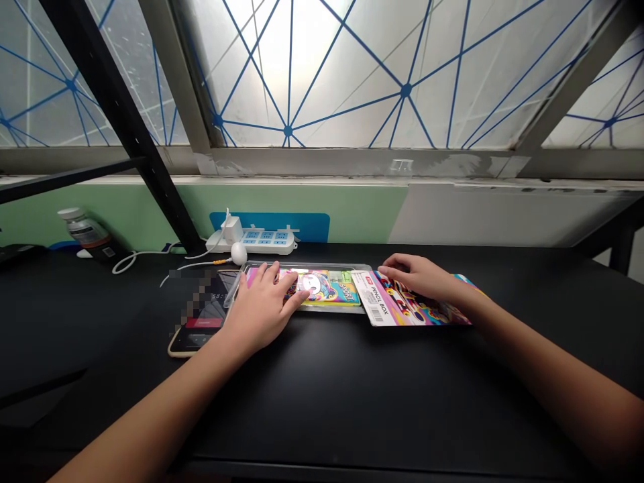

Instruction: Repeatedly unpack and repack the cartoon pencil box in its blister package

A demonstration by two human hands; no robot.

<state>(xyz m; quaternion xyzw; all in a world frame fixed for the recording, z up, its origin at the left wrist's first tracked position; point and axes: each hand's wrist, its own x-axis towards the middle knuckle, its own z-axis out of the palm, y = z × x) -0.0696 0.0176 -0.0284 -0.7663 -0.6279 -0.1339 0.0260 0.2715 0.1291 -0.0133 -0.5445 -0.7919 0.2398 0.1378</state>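
- Pencil box (322, 288) of clear plastic, with a colourful printed insert, is laid flat on a black desk (322, 409), in front of the person.
- Left hand (264, 305) is held open, palm down, with the fingers spread across the box; no grip is shown.
- Right hand (417, 276) is loosely curved, its fingers laid on a printed card sleeve (407, 305) marked "PENCIL BOX"; whether the card is pinched cannot be told.
- Card sleeve is placed just beside the box, on its right.
- Even, flat pressure is best suited to thin plastic, and card is best handled by its edges.
- Smartphone (198, 329) is placed just left of the box; white power strip (251, 241), white cable (138, 258) and plastic bottle (85, 230) are set farther back.
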